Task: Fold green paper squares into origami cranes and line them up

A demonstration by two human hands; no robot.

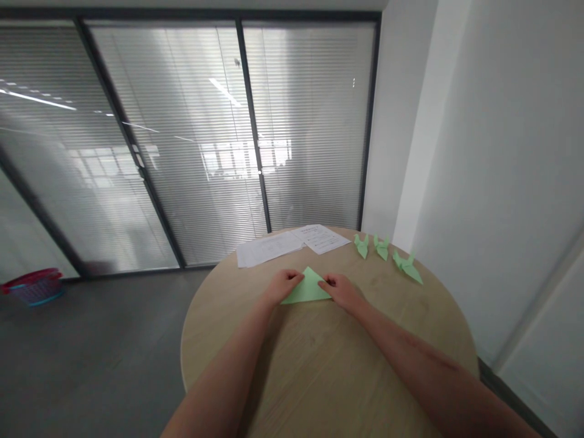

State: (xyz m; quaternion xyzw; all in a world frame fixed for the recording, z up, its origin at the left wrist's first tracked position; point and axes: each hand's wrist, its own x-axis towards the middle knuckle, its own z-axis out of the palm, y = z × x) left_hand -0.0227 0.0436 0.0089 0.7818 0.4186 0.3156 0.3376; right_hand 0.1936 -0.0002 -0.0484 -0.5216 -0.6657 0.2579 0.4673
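Note:
A light green paper (307, 288), folded to a triangle with its tip pointing away from me, is between my hands over the round wooden table (314, 359). My left hand (285, 286) pinches its left side between thumb and fingers. On the right side, my right hand (336, 288) grips the paper the same way, thumb on top. The fingertips under the paper are hidden.
White printed sheets (269, 248) lie at the table's far edge. Three folded green paper figures stand at the back right, the nearest (407, 265) close to the edge. A red and blue basket (36, 287) is on the floor at far left.

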